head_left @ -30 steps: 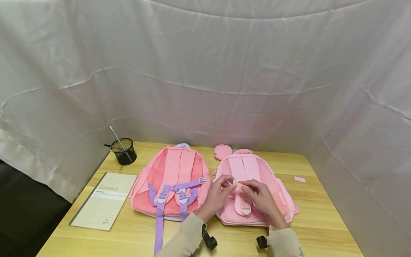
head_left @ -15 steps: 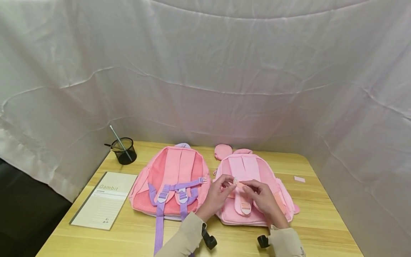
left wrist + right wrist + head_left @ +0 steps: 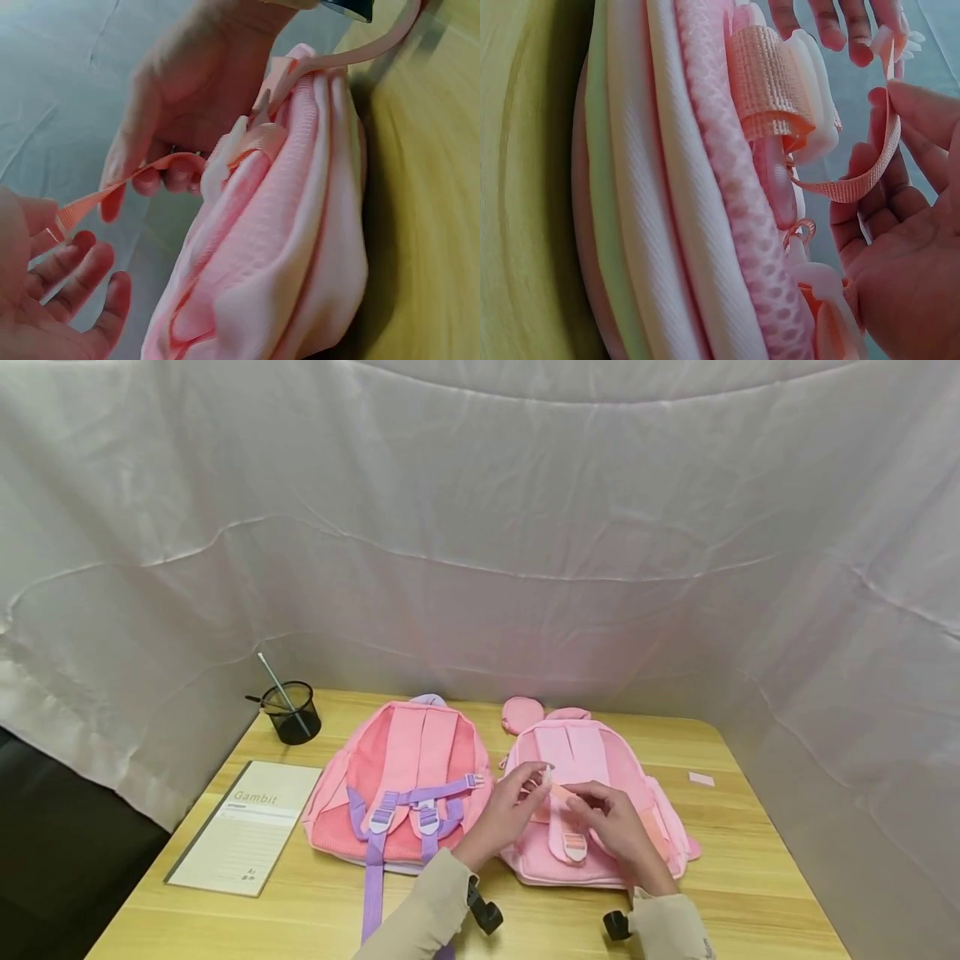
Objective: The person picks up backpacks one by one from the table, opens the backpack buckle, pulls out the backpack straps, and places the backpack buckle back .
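Observation:
A pale pink backpack (image 3: 534, 858) lies with its straps facing up, under both hands. My left hand (image 3: 508, 817) pinches a small white buckle piece (image 3: 907, 43) at the end of an orange webbing strap (image 3: 849, 190). Just to the right, my right hand (image 3: 617, 828) pinches the same strap between thumb and forefinger, its other fingers loosely bent. The strap curves down from the hands to the bag in the right wrist view. A white strap adjuster (image 3: 575, 847) with orange webbing sits on the padded shoulder strap below the hands.
A coral backpack (image 3: 420, 735) with purple straps lies to the left, one strap trailing to the front. Further left are a notebook (image 3: 243, 827) and a black mesh pen cup (image 3: 294, 727). A pink pouch (image 3: 521, 715) and small pink card (image 3: 701, 779) lie on the wooden table (image 3: 742, 860).
My left hand has shifted slightly left and turned the white buckle piece more upright. More of the orange strap shows between the hands. The right hand has barely moved.

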The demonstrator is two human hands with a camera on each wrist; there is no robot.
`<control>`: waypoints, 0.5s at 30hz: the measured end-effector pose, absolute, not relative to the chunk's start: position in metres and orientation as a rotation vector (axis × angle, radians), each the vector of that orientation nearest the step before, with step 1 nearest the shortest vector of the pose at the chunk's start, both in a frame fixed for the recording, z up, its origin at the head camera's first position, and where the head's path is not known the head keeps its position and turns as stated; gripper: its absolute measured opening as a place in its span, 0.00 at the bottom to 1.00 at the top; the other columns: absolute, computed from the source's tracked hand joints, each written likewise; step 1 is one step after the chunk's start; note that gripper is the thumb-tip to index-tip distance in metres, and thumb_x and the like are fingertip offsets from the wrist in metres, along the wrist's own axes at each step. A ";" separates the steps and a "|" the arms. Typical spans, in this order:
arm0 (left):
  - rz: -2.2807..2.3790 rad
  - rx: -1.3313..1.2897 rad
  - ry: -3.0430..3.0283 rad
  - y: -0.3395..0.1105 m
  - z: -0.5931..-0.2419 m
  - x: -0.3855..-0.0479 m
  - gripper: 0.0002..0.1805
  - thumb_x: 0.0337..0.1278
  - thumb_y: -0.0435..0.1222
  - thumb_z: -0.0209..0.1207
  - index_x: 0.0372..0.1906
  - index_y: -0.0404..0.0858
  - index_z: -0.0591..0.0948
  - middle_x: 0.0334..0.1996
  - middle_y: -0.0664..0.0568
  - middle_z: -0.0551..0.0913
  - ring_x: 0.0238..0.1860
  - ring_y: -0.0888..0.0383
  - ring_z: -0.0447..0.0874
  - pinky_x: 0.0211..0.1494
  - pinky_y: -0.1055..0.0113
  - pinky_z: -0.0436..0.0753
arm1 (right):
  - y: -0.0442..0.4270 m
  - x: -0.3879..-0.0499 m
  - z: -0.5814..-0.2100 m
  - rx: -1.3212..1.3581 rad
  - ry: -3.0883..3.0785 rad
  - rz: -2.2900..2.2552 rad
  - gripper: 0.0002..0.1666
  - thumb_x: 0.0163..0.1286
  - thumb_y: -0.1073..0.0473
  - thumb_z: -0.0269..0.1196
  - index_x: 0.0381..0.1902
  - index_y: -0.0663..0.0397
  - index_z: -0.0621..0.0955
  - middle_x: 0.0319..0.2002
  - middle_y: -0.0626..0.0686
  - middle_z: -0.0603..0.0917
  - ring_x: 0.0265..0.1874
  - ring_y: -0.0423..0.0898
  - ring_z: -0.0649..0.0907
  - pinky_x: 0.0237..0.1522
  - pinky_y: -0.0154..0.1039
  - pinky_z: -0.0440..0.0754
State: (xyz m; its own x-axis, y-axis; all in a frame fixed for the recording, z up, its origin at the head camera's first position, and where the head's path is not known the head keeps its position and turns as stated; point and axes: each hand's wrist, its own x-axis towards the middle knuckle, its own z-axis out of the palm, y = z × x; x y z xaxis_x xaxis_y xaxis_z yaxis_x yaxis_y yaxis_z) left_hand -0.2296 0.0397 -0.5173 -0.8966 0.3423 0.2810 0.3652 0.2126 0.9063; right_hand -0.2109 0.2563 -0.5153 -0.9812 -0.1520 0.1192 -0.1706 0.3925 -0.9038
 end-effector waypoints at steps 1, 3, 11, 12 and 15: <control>-1.814 -0.714 -2.443 0.038 -0.516 -0.230 0.19 0.78 0.44 0.54 0.65 0.41 0.77 0.48 0.50 0.84 0.50 0.59 0.82 0.56 0.66 0.82 | 0.257 -0.211 -0.515 0.315 -2.606 1.683 0.16 0.73 0.57 0.68 0.56 0.55 0.86 0.41 0.57 0.86 0.36 0.40 0.81 0.40 0.33 0.80; -1.777 -0.725 -2.459 0.035 -0.514 -0.230 0.17 0.78 0.43 0.55 0.62 0.41 0.78 0.48 0.49 0.85 0.50 0.58 0.83 0.57 0.64 0.83 | 0.257 -0.211 -0.515 0.327 -2.609 1.662 0.17 0.70 0.58 0.70 0.56 0.54 0.86 0.40 0.56 0.86 0.38 0.39 0.80 0.42 0.32 0.80; -1.719 -0.691 -2.484 0.017 -0.503 -0.233 0.10 0.70 0.39 0.64 0.50 0.41 0.81 0.40 0.53 0.88 0.47 0.55 0.88 0.54 0.59 0.85 | 0.258 -0.209 -0.515 0.291 -2.668 1.559 0.20 0.64 0.58 0.75 0.54 0.50 0.87 0.41 0.52 0.89 0.40 0.40 0.81 0.48 0.36 0.78; -1.733 -0.682 -2.483 0.014 -0.502 -0.233 0.09 0.68 0.39 0.65 0.49 0.42 0.81 0.40 0.53 0.88 0.47 0.55 0.88 0.54 0.56 0.85 | 0.258 -0.209 -0.515 0.289 -2.676 1.548 0.20 0.64 0.59 0.75 0.54 0.51 0.87 0.41 0.52 0.89 0.41 0.41 0.81 0.49 0.36 0.79; -1.753 -0.682 -2.485 0.005 -0.501 -0.236 0.08 0.67 0.38 0.66 0.46 0.44 0.81 0.39 0.53 0.89 0.47 0.55 0.89 0.56 0.49 0.84 | 0.257 -0.208 -0.517 0.298 -2.696 1.518 0.20 0.63 0.63 0.75 0.54 0.55 0.87 0.44 0.55 0.89 0.43 0.45 0.82 0.50 0.39 0.80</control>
State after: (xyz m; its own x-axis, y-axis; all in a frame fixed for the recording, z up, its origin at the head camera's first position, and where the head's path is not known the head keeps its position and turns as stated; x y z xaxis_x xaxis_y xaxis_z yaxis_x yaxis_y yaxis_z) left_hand -0.2363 0.0049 -0.5006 -0.9040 0.3350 0.2658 0.3628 0.2716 0.8914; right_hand -0.2080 0.2568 -0.5175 -0.9811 -0.1500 0.1226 -0.1826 0.5046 -0.8438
